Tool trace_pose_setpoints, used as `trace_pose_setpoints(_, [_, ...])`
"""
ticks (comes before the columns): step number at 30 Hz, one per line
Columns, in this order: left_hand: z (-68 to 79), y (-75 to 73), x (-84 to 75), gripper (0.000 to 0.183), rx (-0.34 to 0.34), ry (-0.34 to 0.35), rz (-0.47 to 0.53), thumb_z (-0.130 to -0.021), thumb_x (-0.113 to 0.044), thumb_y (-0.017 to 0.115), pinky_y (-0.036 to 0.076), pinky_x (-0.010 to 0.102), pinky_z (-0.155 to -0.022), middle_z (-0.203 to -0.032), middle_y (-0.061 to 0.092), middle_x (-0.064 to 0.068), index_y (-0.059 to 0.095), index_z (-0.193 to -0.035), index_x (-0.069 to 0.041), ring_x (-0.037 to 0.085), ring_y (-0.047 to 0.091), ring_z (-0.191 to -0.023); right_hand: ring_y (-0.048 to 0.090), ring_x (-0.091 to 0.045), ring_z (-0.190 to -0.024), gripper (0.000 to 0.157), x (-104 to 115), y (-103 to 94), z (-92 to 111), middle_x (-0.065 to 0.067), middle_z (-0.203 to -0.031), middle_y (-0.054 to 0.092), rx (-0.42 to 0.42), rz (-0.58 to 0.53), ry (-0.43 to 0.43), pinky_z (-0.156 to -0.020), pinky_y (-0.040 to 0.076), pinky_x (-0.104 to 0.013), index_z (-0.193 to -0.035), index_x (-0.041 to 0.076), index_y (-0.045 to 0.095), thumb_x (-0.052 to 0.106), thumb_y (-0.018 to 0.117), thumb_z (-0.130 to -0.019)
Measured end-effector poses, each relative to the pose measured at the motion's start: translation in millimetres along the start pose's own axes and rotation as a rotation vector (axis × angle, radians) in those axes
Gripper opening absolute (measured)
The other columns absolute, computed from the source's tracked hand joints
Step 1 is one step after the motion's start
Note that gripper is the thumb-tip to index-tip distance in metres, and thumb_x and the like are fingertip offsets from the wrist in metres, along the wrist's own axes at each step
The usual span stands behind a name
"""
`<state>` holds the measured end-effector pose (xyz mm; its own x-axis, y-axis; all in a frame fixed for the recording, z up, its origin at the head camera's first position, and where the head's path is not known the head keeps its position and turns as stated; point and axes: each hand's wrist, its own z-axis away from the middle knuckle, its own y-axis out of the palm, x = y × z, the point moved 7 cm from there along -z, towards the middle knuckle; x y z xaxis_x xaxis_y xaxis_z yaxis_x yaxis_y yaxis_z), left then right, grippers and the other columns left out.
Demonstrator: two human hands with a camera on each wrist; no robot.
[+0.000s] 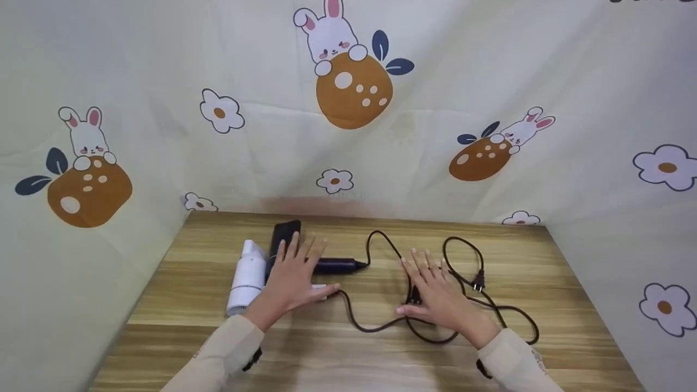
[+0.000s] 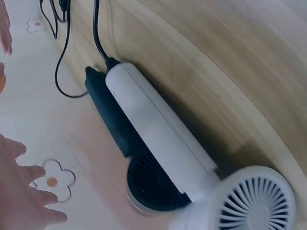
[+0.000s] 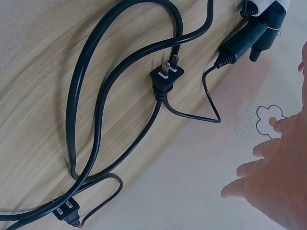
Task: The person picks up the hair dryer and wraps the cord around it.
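Observation:
A white hair dryer (image 1: 248,280) lies at the left of the wooden table, its round grille (image 2: 259,203) and handle (image 2: 156,127) showing in the left wrist view. Beside it lies a dark hair dryer (image 1: 335,265), its handle pointing right. My left hand (image 1: 288,280) is spread above both dryers, hiding parts of them, and holds nothing. Fingers apart, my right hand (image 1: 438,294) hovers over the black cords with nothing in its grasp. Under it a two-pin plug (image 1: 415,295) is partly covered. Another plug (image 1: 479,281) shows just to its right.
Black cords (image 3: 98,110) loop and cross over the right half of the table (image 1: 555,305). A cream cloth (image 1: 261,163) printed with rabbits, oranges and flowers stands behind the table and along both sides. Both forearms wear light sleeves (image 1: 223,348) with dark wrist straps.

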<state>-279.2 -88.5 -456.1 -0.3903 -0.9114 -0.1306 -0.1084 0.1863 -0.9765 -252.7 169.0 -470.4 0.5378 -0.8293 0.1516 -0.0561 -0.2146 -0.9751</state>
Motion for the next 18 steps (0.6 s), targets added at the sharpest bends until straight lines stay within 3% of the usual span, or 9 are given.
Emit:
trace_pose_setpoints(11, [23.4, -3.7, 72.2, 0.096, -0.065, -0.233, 0.111, -0.075, -0.061, 0.062, 0.024, 0.063, -0.105, -0.144, 0.034, 0.025, 0.023, -0.147, -0.011, 0.049, 0.028, -0.131, 0.01, -0.042, -0.139, 0.096, 1, -0.1, 2, -0.017, -0.154, 0.01, -0.01, 0.021, -0.007, -0.109, 0.014, -0.062, -0.148, 0.009, 0.021, 0.066, 0.053, -0.078])
trace_pose_setpoints(18, [44.2, 19.3, 110.6, 0.096, 0.009, -0.439, 0.307, -0.084, -0.057, 0.054, 0.024, 0.067, -0.102, -0.146, 0.021, 0.032, 0.011, -0.146, 0.002, 0.052, 0.025, -0.13, 0.008, -0.041, -0.14, 0.095, 2, 3.2, 5, -0.017, -0.155, 0.008, 0.004, -0.027, 0.006, -0.109, 0.013, -0.063, -0.148, 0.01, 0.019, 0.064, 0.054, -0.079])
